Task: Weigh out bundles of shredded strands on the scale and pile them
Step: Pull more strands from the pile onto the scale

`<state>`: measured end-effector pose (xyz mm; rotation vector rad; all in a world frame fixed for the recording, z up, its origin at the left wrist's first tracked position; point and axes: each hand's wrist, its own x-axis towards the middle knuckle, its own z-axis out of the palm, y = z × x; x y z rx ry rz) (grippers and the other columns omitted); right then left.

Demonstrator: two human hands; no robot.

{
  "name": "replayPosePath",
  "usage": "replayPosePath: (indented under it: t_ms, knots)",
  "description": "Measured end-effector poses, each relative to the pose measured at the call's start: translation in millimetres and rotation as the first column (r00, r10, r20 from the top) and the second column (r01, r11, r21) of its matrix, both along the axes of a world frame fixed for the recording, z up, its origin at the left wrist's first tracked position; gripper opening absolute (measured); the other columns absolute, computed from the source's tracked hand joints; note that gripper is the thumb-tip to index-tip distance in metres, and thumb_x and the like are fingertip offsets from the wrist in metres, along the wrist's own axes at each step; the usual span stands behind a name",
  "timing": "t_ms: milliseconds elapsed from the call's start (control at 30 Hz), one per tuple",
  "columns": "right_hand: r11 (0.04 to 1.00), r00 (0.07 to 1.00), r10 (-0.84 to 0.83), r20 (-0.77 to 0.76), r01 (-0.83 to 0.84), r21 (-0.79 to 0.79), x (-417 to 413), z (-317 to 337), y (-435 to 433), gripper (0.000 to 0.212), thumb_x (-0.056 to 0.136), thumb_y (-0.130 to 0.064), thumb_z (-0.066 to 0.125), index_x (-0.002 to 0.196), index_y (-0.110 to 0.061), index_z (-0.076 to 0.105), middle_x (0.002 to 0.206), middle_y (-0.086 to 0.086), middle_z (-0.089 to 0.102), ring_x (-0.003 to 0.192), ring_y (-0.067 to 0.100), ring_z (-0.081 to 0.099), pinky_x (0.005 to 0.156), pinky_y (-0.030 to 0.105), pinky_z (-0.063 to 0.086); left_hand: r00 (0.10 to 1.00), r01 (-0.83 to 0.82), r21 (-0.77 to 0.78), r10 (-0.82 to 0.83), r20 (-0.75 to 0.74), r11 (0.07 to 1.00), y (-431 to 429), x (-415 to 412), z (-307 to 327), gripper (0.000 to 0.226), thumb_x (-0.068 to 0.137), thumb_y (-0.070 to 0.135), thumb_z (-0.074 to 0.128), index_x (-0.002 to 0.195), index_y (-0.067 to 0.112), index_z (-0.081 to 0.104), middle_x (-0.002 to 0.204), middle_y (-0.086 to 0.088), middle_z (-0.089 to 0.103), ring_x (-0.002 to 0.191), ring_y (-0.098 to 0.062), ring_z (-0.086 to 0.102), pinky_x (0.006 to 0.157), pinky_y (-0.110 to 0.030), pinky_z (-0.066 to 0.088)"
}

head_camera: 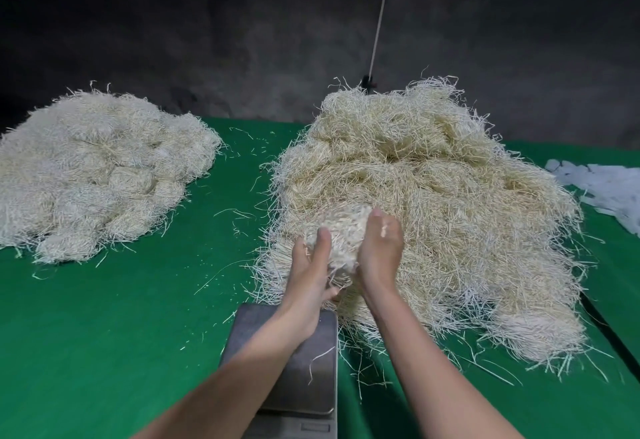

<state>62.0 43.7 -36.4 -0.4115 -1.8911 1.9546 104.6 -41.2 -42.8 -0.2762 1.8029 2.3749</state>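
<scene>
A bundle of pale shredded strands [341,230] is held between both hands at the near edge of the big loose heap [436,196]. My left hand [311,265] grips the bundle's left side, thumb up over it. My right hand [381,248] cups its right side with fingers curled behind. Under my left forearm lies the grey scale [313,383], its metal platform bare except for a couple of stray strands. A flatter pile of rounded bundles [97,168] lies at the far left.
Everything rests on a green cloth-covered table [121,334] scattered with loose strands. White plastic pieces [609,185] lie at the right edge. A thin white cord [379,19] hangs against the dark wall behind.
</scene>
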Motion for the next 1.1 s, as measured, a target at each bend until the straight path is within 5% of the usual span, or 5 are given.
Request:
replayPosePath:
  t_ms: [200,600,800,967,1100]
  knots:
    - [0.914,0.982,0.151,-0.116,-0.094,0.395,29,-17,-26,0.014,0.096,-0.035,0.041,0.088,-0.029,0.050,0.063,-0.006,0.052,0.050,0.002,0.046,0.043,0.021,0.035,0.921,-0.339,0.054,0.319,0.225,0.939,0,-38,19,0.039,0.096,0.041,0.051,0.077,0.008,0.059,0.051,-0.001,0.058,0.043,-0.013,0.058,0.038,-0.018,0.041]
    - [0.934,0.987,0.111,-0.115,-0.064,0.351,26,-19,0,0.017,0.091,-0.003,0.053,0.078,-0.014,0.054,0.063,-0.004,0.053,0.050,0.000,0.044,0.046,0.019,0.032,0.971,-0.108,-0.123,0.131,0.199,0.987,14,-6,16,0.031,0.098,0.023,0.048,0.068,0.015,0.046,0.057,0.001,0.044,0.042,-0.011,0.046,0.035,-0.022,0.036]
    - [0.932,0.972,0.233,0.017,-0.228,0.282,40,-16,-27,0.022,0.099,-0.034,0.031,0.092,-0.026,0.050,0.074,-0.007,0.055,0.051,0.000,0.043,0.047,0.016,0.035,0.949,-0.221,-0.097,0.237,0.208,0.970,-11,-30,4,0.036,0.098,0.004,0.039,0.063,0.005,0.049,0.058,-0.009,0.047,0.043,-0.014,0.049,0.043,-0.023,0.042]
    - [0.875,0.913,0.408,0.004,-0.392,0.284,32,-9,-5,0.052,0.089,-0.065,0.031,0.138,-0.049,0.023,0.146,-0.021,0.026,0.129,-0.001,0.029,0.102,0.027,0.027,0.961,-0.187,-0.157,0.214,0.176,0.970,-15,-34,6,0.037,0.097,0.034,0.049,0.109,0.000,0.060,0.121,-0.021,0.058,0.110,-0.030,0.060,0.095,-0.048,0.048]
    - [0.890,0.946,0.323,0.014,-0.309,0.335,30,-9,-14,0.041,0.078,-0.074,0.041,0.098,-0.042,0.057,0.077,-0.017,0.063,0.064,0.001,0.057,0.057,0.018,0.046,0.989,0.054,0.043,-0.060,0.132,0.998,-7,-22,19,0.051,0.097,0.052,0.035,0.093,0.017,0.072,0.095,-0.020,0.067,0.078,-0.019,0.071,0.065,-0.033,0.059]
